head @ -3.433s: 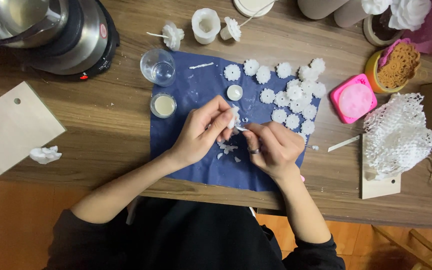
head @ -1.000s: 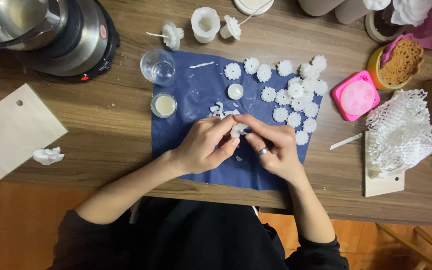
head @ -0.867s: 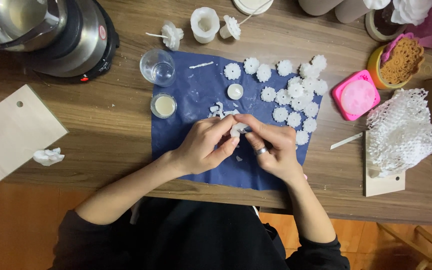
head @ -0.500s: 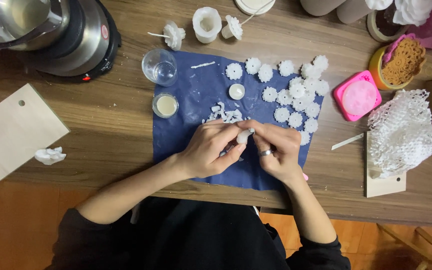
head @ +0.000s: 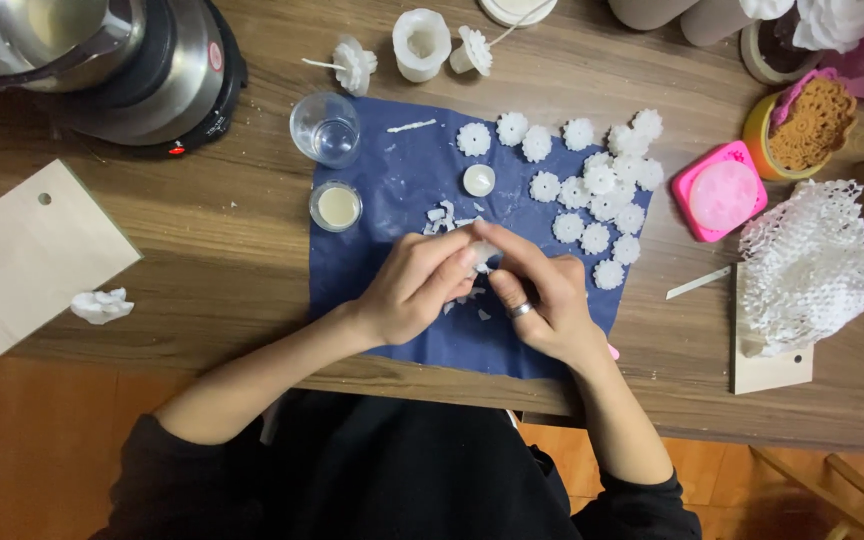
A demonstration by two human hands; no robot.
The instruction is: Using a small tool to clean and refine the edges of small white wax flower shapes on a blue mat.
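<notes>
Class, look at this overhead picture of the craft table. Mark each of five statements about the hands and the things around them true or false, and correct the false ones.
1. Both hands, left hand and right hand, meet over the blue mat. True.
2. The small white piece lies alone on the wood, untouched. False: it is pinched between the fingertips of both hands.
3. The white flower shapes cluster on the mat's far right part. True.
4. The pink mould sits on the blue mat. False: it rests on the wooden table, right of the mat.
5. The clear glass cup lies tipped on its side. False: it stands upright at the mat's far left corner.
</notes>
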